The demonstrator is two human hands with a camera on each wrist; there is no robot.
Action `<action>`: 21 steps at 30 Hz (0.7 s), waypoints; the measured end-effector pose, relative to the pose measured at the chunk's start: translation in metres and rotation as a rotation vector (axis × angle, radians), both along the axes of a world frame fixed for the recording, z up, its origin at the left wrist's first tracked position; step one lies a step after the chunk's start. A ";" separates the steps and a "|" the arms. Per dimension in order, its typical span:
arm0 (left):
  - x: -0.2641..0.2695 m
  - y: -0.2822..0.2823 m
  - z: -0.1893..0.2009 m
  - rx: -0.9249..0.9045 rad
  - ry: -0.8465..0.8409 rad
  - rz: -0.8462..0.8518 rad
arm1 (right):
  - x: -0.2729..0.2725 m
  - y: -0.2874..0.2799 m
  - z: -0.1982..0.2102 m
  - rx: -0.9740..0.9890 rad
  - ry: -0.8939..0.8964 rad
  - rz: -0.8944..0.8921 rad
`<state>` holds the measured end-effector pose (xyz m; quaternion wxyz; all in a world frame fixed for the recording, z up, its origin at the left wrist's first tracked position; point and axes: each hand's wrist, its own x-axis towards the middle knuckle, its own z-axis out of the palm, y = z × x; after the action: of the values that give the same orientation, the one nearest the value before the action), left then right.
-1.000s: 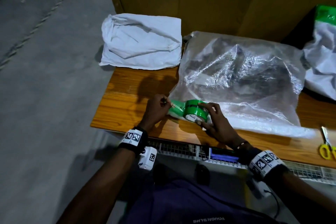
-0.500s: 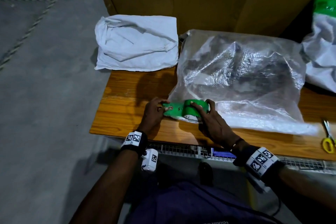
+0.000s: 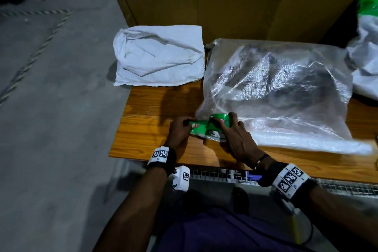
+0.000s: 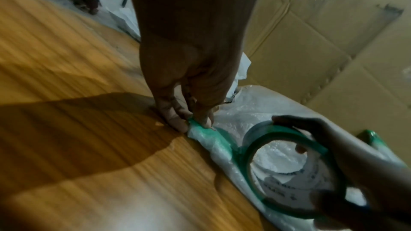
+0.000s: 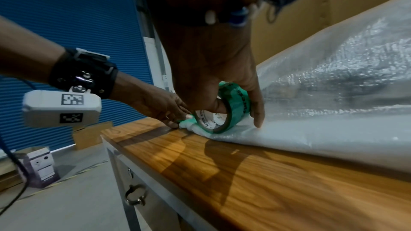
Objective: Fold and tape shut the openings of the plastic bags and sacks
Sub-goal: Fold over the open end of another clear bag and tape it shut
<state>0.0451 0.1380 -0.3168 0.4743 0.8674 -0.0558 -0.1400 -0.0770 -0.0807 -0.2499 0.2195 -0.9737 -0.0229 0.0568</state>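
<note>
Both hands nearer bag [image 3: 276,88], tape roll [image 5: 233,108] core perhaps "SUPER"

One roll of green tape [image 3: 218,127] is in view. Three sacks lie on the one wooden table [image 3: 155,108]: one clear plastic bag [image 3: 282,88], one white woven sack [image 3: 159,55] and one more white sack [image 3: 366,67] at the right edge. Two hands work here, the left hand [image 3: 179,132] and the right hand [image 3: 238,141].

The left hand [image 4: 195,83] pinches a green tape strip's end [image 4: 195,122] onto the clear plastic bag's folded corner [image 4: 213,143]; right of it, the right hand [image 4: 347,161] grips the green tape roll [image 4: 286,169].
</note>
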 end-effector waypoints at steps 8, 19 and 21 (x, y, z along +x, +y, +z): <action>-0.034 -0.007 0.004 -0.160 -0.056 0.405 | 0.001 -0.013 -0.003 0.072 -0.015 0.010; -0.078 -0.023 0.024 0.577 -0.498 -0.257 | 0.002 -0.040 -0.024 0.362 -0.134 0.106; -0.079 -0.023 0.022 0.545 -0.480 -0.406 | 0.000 -0.038 -0.025 0.425 -0.135 0.085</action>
<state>-0.0340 0.1148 -0.2946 0.1635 0.9406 -0.2955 -0.0339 -0.0767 -0.1191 -0.2752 0.4152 -0.9053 -0.0900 -0.0055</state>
